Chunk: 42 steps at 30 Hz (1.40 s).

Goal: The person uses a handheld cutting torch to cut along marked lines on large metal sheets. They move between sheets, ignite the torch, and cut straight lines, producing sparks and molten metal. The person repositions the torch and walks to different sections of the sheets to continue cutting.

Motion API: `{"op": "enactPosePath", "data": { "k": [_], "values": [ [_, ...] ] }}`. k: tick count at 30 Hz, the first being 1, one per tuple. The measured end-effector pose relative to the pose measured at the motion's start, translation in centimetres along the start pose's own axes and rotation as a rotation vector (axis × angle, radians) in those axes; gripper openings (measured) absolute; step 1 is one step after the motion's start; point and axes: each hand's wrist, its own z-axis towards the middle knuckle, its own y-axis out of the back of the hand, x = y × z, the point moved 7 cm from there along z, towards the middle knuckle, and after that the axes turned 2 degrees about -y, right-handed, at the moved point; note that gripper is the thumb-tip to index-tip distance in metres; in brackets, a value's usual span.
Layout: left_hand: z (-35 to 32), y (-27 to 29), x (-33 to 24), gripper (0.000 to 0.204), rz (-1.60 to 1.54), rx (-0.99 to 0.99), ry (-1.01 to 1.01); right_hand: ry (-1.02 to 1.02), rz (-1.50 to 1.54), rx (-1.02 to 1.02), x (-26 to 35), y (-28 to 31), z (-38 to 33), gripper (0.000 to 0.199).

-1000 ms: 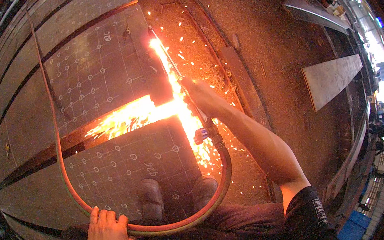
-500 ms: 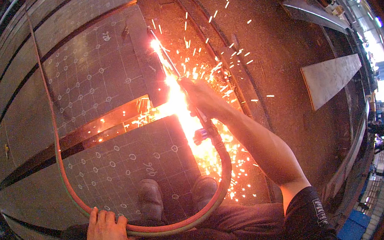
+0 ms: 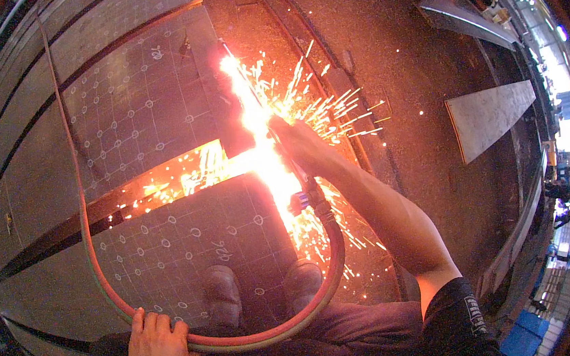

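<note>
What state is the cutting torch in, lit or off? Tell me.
Lit: the cutting torch in the right hand throws flame and sparks on the steel plate.

Bare marked steel plate [image 3: 135, 117] left of flame [image 3: 261, 146]; sparks [image 3: 333, 108] and looping hose [image 3: 94, 265] barring nearer ground.

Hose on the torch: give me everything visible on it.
The hose is a red and green twin line, rubbery-looking, intact as far as visible. It leaves the rear of the cutting torch held in the right hand, loops low past the two boots, passes through the left hand, then curves up across the marked steel plate to the top edge.
</note>
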Motion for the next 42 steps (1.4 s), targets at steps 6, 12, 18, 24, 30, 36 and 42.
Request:
{"op": "enactPosePath", "data": {
  "k": [6,12,18,24,30,36,42],
  "values": [
    [-0.1,0.0,0.0,0.038,-0.007,-0.002,0.002,0.050,-0.159,0.089,1.1,-0.3,-0.4,0.050],
    [-0.1,0.0,0.0,0.038,0.004,0.006,0.005,-0.094,0.047,0.009,-0.9,-0.2,0.5,0.050],
    [0.1,0.4,-0.1,0.038,-0.020,0.031,0.010,0.016,-0.116,0.045,-0.6,-0.2,0.7,0.048],
    [0.1,0.2,-0.1,0.038,-0.008,-0.001,0.001,0.027,0.027,0.055,-0.9,-0.3,0.6,0.045],
    [0.1,0.2,-0.2,0.039,0.006,0.036,-0.012,-0.119,0.012,0.061,-1.0,-0.3,-0.1,0.049],
    [0.0,0.4,-0.3,0.039,0.007,0.028,-0.009,-0.087,0.018,0.059,-0.1,-0.3,-0.9,0.051],
    [0.2,-0.2,0.2,0.038,-0.030,0.010,-0.023,-0.170,0.085,0.049,-1.5,-0.2,-0.4,0.049]
  ]
}}
